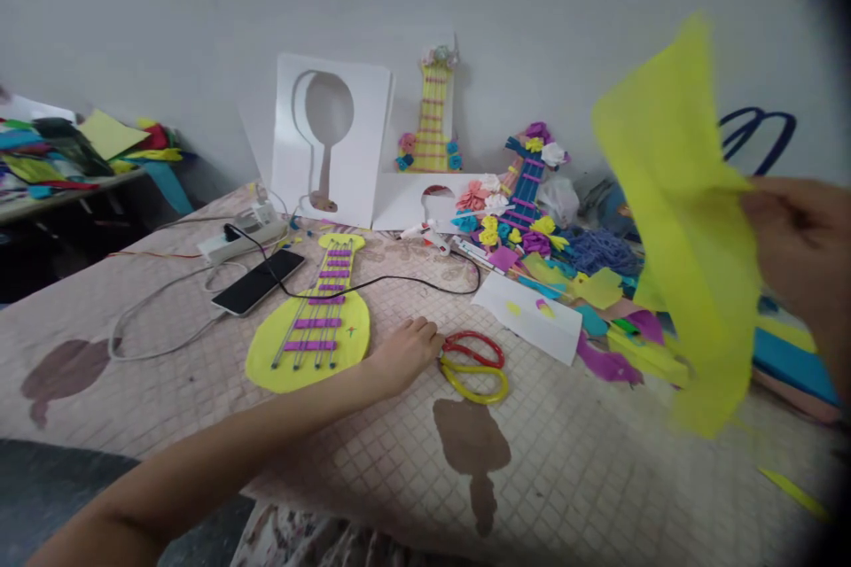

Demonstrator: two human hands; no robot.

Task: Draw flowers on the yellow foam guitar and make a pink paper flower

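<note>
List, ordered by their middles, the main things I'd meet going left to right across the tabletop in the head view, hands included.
Phone, yellow guitar shape, left hand, scissors, white paper, raised yellow sheet, right hand.

The light is soft and gray. Right of the yellow guitar (312,333), my right hand (801,239) and yellow paper (678,204) look blurry; farther right, it goes black. Behind the guitar, the hole in the white board (367,142) looks shady.
</note>
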